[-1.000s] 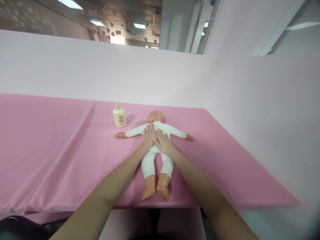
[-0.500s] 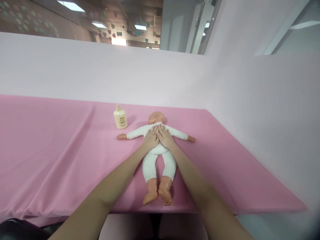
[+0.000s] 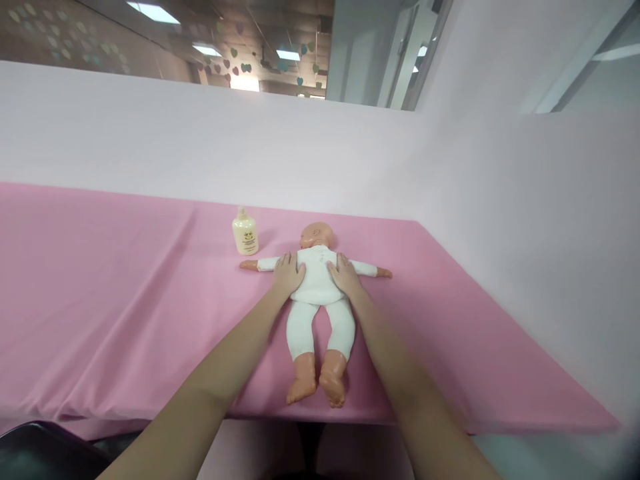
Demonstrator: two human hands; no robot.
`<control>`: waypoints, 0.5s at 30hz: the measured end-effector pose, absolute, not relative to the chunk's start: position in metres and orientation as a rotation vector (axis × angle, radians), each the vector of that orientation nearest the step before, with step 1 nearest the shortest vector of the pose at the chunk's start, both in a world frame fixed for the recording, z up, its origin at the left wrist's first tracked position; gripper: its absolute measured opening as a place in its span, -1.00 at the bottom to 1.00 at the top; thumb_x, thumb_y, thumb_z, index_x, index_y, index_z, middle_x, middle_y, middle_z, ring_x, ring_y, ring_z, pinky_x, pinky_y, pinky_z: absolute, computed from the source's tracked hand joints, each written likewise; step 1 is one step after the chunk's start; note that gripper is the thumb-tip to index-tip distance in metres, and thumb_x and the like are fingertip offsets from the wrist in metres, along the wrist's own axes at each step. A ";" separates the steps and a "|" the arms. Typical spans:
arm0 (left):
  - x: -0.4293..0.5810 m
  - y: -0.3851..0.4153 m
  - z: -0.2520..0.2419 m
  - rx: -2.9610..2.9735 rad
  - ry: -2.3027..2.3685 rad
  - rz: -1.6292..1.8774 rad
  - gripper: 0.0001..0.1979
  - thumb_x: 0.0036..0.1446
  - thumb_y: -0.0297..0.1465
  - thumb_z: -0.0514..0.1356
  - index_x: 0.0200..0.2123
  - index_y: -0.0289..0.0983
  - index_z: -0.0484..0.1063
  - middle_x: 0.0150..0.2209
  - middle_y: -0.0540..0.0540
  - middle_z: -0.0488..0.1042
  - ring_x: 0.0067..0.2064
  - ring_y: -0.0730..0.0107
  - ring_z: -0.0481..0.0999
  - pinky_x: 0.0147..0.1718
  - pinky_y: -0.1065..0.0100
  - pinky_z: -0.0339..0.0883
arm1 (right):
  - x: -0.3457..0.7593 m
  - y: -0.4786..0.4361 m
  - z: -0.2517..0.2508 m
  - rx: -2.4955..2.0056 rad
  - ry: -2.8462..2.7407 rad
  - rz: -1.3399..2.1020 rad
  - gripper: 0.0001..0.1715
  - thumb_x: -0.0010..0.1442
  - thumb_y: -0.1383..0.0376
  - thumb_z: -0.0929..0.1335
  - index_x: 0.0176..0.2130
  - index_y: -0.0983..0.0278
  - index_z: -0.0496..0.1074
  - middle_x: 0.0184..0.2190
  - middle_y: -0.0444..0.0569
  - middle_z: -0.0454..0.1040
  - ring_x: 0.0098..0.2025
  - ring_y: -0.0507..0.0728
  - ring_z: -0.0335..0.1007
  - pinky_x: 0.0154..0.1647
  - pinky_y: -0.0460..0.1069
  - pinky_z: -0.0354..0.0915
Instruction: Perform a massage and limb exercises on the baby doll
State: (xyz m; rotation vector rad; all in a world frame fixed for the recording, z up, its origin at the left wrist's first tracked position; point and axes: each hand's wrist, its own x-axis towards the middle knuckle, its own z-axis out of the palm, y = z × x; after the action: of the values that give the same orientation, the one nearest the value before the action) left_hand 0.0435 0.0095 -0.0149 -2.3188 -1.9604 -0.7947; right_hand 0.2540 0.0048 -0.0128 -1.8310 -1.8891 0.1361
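Pink cloth (image 3: pixel 125 267) lies beneath; the left hand (image 3: pixel 289 273) and right hand (image 3: pixel 345 275) rest flat, gripping nothing, on the doll (image 3: pixel 316 283), its torso between them. Handling looks under way; how much is left is unclear.

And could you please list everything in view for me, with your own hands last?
Doll: one, white-clothed, on its back, mid-cloth
Pump bottle: one, pale yellow, upright, left of the doll's head
Cloth: one, pink, under doll and bottle
Walls: two, whitish, behind and right
Glass panes: two, clear, upper centre-left and upper right
Ceiling lights: at least three, white, top
Heart shapes: many, mixed colours, top
Glossy object: one, black, lower-left corner, mostly cut off
Forearms: two, bare, from the bottom edge
Left hand: one, bare, picture-left side of doll's chest
Right hand: one, bare, picture-right side
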 end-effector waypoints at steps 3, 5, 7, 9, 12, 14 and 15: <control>0.030 0.012 -0.016 -2.262 -2.006 -0.752 -0.40 0.38 -0.21 -0.10 0.31 -0.49 0.24 0.29 -0.39 0.33 0.34 -0.02 0.27 0.32 0.09 0.09 | 0.257 0.004 -0.015 -1.856 -1.872 0.032 -0.28 0.44 0.01 0.07 0.29 0.44 0.24 0.32 0.28 0.28 0.36 0.30 0.17 0.36 0.14 0.05; 0.023 0.012 -0.015 -2.235 -2.027 -0.738 -0.41 0.38 -0.21 -0.11 0.28 -0.50 0.26 0.28 -0.40 0.34 0.34 -0.05 0.27 0.31 0.07 0.08 | 0.261 0.003 -0.016 -1.863 -1.851 -0.004 -0.32 0.44 0.03 0.08 0.26 0.43 0.28 0.29 0.29 0.32 0.35 0.31 0.17 0.35 0.16 0.03; 0.018 0.011 -0.014 -2.208 -2.045 -0.720 -0.42 0.37 -0.20 -0.11 0.25 -0.48 0.30 0.25 -0.41 0.37 0.31 -0.08 0.28 0.29 0.05 0.09 | 0.266 0.001 -0.017 -1.876 -1.822 -0.051 -0.34 0.43 0.05 0.10 0.23 0.44 0.31 0.26 0.30 0.35 0.35 0.33 0.15 0.36 0.19 -0.01; 0.013 0.011 -0.013 -2.184 -2.062 -0.701 -0.43 0.37 -0.18 -0.12 0.20 -0.44 0.36 0.19 -0.40 0.43 0.26 -0.11 0.33 0.25 0.01 0.12 | 0.274 -0.002 -0.018 -1.894 -1.781 -0.100 -0.38 0.43 0.08 0.12 0.20 0.44 0.34 0.23 0.31 0.38 0.34 0.35 0.13 0.36 0.21 -0.05; 0.005 0.011 -0.010 -2.137 -2.100 -0.681 -0.43 0.37 -0.15 -0.13 0.12 -0.42 0.41 0.08 -0.41 0.50 0.18 -0.16 0.39 0.21 -0.05 0.14 | 0.287 -0.008 -0.019 -1.919 -1.718 -0.163 -0.45 0.40 0.13 0.15 0.15 0.42 0.39 0.16 0.31 0.43 0.30 0.37 0.15 0.34 0.24 -0.07; -0.003 0.011 -0.007 -2.099 -2.132 -0.679 -0.44 0.37 -0.16 -0.15 0.08 -0.43 0.43 0.06 -0.44 0.50 0.17 -0.18 0.39 0.20 -0.08 0.14 | 0.295 -0.011 -0.018 -1.925 -1.693 -0.185 -0.47 0.39 0.13 0.15 0.09 0.40 0.43 0.08 0.30 0.47 0.24 0.37 0.19 0.32 0.25 -0.05; -0.007 0.011 -0.006 -2.085 -2.145 -0.680 -0.45 0.38 -0.19 -0.16 0.06 -0.44 0.45 0.05 -0.45 0.50 0.17 -0.19 0.39 0.20 -0.10 0.13 | 0.297 -0.012 -0.017 -1.927 -1.686 -0.188 -0.48 0.39 0.13 0.15 0.06 0.40 0.45 0.05 0.30 0.49 0.21 0.37 0.21 0.31 0.26 -0.05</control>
State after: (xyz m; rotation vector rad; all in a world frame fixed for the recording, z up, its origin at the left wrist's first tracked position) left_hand -0.0072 0.0113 -0.0058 -2.0848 -2.1455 -0.6799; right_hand 0.2969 -0.0123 -0.0170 -1.9267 -1.6862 -0.1879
